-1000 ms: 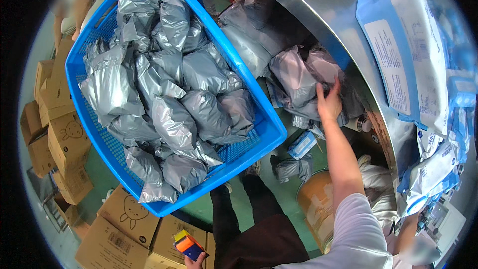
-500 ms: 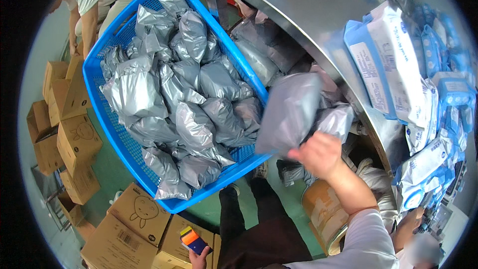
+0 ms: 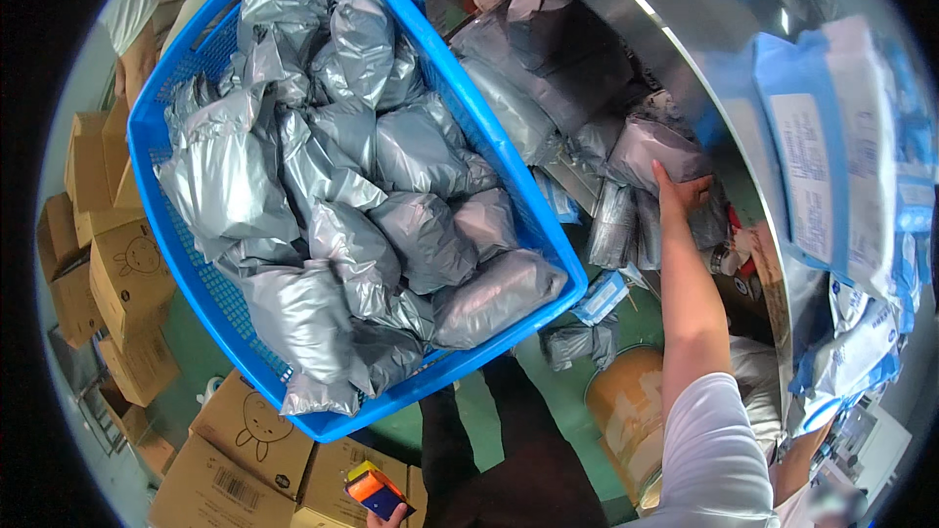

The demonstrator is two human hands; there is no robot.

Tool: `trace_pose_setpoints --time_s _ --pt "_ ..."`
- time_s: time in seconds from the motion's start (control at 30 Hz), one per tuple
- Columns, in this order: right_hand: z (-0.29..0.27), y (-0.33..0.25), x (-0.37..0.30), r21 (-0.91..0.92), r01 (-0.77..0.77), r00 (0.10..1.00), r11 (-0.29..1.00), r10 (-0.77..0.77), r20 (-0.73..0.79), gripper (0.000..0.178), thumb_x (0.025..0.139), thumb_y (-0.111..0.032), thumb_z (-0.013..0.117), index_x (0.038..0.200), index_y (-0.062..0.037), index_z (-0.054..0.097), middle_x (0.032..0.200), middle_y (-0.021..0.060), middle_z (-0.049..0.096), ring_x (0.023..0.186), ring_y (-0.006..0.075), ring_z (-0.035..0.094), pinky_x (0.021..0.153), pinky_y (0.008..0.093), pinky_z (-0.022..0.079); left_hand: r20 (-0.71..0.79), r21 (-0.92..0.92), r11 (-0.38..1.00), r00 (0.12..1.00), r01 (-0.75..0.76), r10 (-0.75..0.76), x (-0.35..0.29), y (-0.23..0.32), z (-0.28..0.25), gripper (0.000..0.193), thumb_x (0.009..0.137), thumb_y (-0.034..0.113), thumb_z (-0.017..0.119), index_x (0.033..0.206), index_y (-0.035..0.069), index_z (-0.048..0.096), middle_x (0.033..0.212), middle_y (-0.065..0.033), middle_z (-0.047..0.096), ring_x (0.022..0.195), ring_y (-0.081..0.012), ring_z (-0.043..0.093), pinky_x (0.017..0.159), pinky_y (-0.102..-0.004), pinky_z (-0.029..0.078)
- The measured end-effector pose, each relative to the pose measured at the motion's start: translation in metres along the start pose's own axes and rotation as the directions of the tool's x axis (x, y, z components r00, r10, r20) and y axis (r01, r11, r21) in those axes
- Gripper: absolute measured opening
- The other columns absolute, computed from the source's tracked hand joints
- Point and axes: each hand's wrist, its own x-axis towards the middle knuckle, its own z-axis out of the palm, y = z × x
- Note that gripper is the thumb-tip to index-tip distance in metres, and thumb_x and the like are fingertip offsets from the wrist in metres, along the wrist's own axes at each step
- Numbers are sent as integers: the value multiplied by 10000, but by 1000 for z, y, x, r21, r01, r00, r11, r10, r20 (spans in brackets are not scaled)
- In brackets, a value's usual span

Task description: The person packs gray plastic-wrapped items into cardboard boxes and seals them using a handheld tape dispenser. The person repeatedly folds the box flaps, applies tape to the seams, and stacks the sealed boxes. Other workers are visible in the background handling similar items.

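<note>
My right hand [image 3: 685, 193] reaches under the metal table's edge, its fingers bent over a grey plastic parcel [image 3: 653, 152] in a heap of similar parcels. In the lower middle, my left hand [image 3: 389, 518] grips a small flat pack in orange, yellow and navy [image 3: 378, 491]; most of that hand lies past the picture's lower edge. Between my hands and farther off stands a blue plastic basket [image 3: 528, 171], filled with silvery-grey parcels. One plump parcel [image 3: 501, 298] lies at its near right corner, and another [image 3: 298, 318] is near its front end.
The metal table [image 3: 724, 117] carries blue-and-white packs [image 3: 822, 147] at right. Below its edge are a brown drum [image 3: 621, 411] and a grey parcel [image 3: 582, 340] on the floor. Cardboard boxes [image 3: 215, 484] stand at left. Another person's arm [image 3: 137, 64] shows at upper left.
The parcel my right hand carried has left it, and that hand has moved farther away onto the heap. Added parcels lie in the basket's near end. My left hand keeps its pack.
</note>
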Motion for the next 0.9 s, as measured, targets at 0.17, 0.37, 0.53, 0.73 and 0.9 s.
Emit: trace_pose_setpoints --time_s 0.17,0.37,0.53,0.73,0.9 --pt "0 -22 -13 -176 134 976 975 -160 -144 1009 442 -534 785 1148 60 376 1180 259 417 1120 383 381 934 436 333 -8 -42 992 993 118 -119 -6 1 6 282 775 124 650 994 2 520 889 -53 555 780 -150 557 710 -280 488" --pt "-63 -43 -80 477 -80 953 875 -72 293 1014 564 -428 774 1309 6 241 1291 183 369 1210 270 348 993 366 283 25 -9 999 999 30 -30 -11 0 1 322 759 133 669 1005 -11 518 891 -48 551 789 -153 548 709 -279 477" --pt "-83 -89 -161 720 -240 514 651 -543 663 878 703 -460 669 1349 -80 211 1309 118 359 1222 243 325 992 365 267 5 -143 985 996 92 -92 -18 15 1 342 734 21 654 1025 27 474 923 -42 553 829 -146 553 769 -285 455" --pt "49 -237 -77 98 872 485 479 -873 -44 539 737 -265 649 1199 -99 425 1033 173 504 931 310 515 796 387 424 -55 -129 990 996 61 -69 -19 5 -5 321 739 61 662 1009 16 495 891 -35 553 825 -143 543 749 -278 455" --pt "86 -212 -34 -109 889 429 445 -892 -141 222 788 -222 591 978 -108 574 858 139 560 761 304 563 685 401 446 -42 -84 995 998 50 -53 -24 -12 -5 353 755 176 676 1023 6 521 922 -41 547 826 -152 529 747 -284 450"
